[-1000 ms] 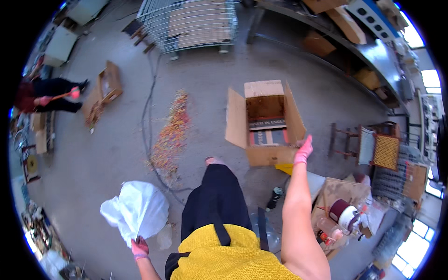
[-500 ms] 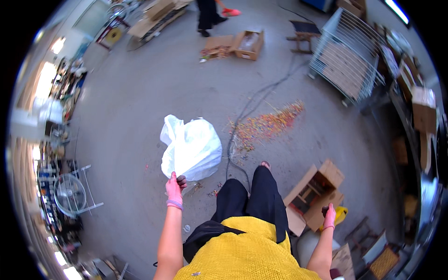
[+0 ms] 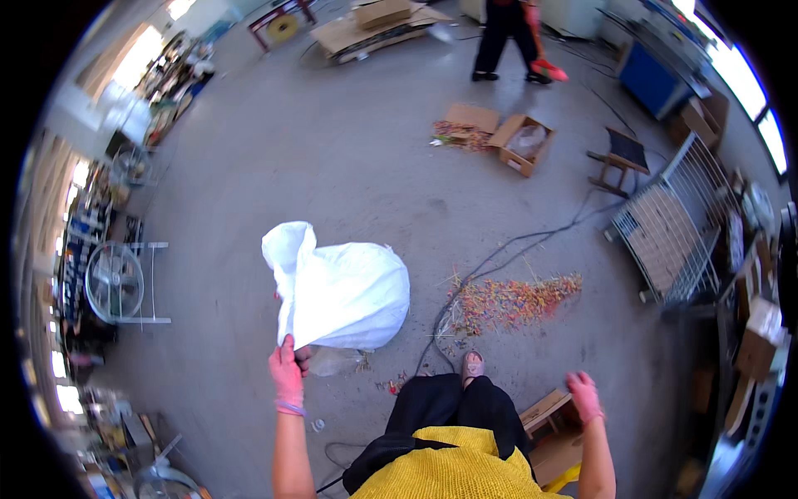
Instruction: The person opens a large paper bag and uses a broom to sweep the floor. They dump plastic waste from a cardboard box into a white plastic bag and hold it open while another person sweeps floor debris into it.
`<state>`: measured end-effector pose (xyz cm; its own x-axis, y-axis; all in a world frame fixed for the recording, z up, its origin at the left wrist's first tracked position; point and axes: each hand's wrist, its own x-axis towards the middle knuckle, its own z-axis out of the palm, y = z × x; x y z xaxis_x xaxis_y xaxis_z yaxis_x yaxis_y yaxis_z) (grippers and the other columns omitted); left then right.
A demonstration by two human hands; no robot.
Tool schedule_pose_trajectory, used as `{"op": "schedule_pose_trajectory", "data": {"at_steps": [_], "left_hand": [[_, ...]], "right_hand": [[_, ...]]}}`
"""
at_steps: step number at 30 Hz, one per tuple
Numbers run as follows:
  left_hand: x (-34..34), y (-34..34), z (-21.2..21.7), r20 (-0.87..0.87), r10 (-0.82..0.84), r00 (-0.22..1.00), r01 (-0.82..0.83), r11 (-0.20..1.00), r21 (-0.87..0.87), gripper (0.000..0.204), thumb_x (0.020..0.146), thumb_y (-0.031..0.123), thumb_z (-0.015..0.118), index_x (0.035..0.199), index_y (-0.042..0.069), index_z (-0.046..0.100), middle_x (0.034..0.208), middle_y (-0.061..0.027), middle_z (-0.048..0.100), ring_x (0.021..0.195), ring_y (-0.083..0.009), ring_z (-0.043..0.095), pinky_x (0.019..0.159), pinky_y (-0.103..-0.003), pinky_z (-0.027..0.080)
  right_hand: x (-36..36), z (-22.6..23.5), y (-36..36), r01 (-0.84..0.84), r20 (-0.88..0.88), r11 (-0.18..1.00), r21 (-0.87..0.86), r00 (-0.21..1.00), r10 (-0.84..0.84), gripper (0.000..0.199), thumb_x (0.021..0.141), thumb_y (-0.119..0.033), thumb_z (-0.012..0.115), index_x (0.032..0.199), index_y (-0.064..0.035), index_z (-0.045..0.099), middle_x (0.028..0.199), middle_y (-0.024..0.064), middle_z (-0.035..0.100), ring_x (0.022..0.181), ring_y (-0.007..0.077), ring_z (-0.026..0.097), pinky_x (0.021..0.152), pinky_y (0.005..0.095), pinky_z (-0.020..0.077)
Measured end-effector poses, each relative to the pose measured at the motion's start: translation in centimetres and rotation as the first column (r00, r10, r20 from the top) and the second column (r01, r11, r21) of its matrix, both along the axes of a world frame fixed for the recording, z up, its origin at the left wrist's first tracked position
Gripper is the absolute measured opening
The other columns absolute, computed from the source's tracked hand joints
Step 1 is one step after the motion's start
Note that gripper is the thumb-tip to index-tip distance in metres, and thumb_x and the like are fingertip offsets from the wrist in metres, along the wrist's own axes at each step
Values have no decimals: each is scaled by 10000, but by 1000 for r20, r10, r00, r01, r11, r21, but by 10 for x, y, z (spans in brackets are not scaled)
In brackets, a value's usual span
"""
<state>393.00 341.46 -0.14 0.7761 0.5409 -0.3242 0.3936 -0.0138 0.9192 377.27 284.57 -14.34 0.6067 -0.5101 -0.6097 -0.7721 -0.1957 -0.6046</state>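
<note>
My left hand [image 3: 288, 373], in a pink glove, is closed on the gathered edge of a white woven sack [image 3: 353, 291]. The sack bulges on the floor ahead, to the left of a black cable. My right hand [image 3: 586, 397], also gloved in pink, is held out over a cardboard box [image 3: 553, 453] by my right leg. Its fingers are loosely bent and slightly apart, with nothing visible in them. A spread of small multicoloured pieces [image 3: 515, 301] lies on the floor right of the sack, too small to name.
Black cable [image 3: 507, 248] winds across the floor near my foot. Farther off stand an open cardboard box [image 3: 524, 143], a stool [image 3: 622, 158] and a wire cage cart [image 3: 661, 224]. A person [image 3: 507, 37] with an orange-red object is at the back. Wheels and shelving line the left.
My view has shifted, so the far boxes and cart appear lower and more to the right. My left hand keeps hold of the sack's edge. The right hand has risen relative to the box.
</note>
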Motion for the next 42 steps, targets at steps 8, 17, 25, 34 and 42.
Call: {"op": "schedule_pose_trajectory", "data": {"at_steps": [8, 17, 25, 34, 42], "left_hand": [[51, 25, 17, 129, -26, 991, 38, 995, -91, 416, 910, 347, 491, 670, 13, 552, 473, 7, 457, 361, -61, 364, 350, -219, 256], [126, 86, 79, 354, 33, 935, 34, 983, -181, 288, 908, 272, 501, 842, 2, 578, 536, 0, 505, 389, -59, 422, 354, -186, 287], [262, 176, 117, 687, -92, 721, -489, 634, 599, 432, 847, 266, 563, 1188, 13, 482, 885, -83, 548, 742, -188, 553, 573, -272, 442], [422, 226, 219, 790, -111, 602, -637, 530, 560, 599, 770, 80, 585, 1323, 61, 355, 990, -43, 509, 914, -162, 539, 771, -258, 453], [560, 359, 349, 452, -130, 883, -470, -285, 836, 415, 750, -5, 648, 1123, -61, 474, 923, -91, 594, 805, -172, 578, 731, -259, 482]], "right_hand": [[267, 103, 406, -895, 276, 219, -389, 113, 955, 925, 698, -431, 686, 1386, -47, 201, 1120, 227, 504, 962, 345, 562, 840, 371, 454], [358, 144, 545, -800, 544, 241, -549, -124, 830, 336, 746, -138, 608, 1065, -84, 518, 910, 93, 607, 781, 272, 611, 665, 375, 477], [481, 234, 635, -793, 686, 326, -515, -154, 711, 215, 827, -203, 543, 977, -49, 549, 877, 144, 605, 798, 326, 594, 673, 408, 472], [696, 227, 537, -933, 745, -91, -349, -335, 577, 538, 889, -386, 504, 1309, -70, 388, 1137, 129, 548, 1001, 228, 563, 909, 325, 426], [875, 82, 201, -751, -111, 644, -149, 659, 744, 437, 845, -399, 522, 1064, -23, 568, 952, 148, 630, 865, 283, 600, 786, 363, 455]]}}
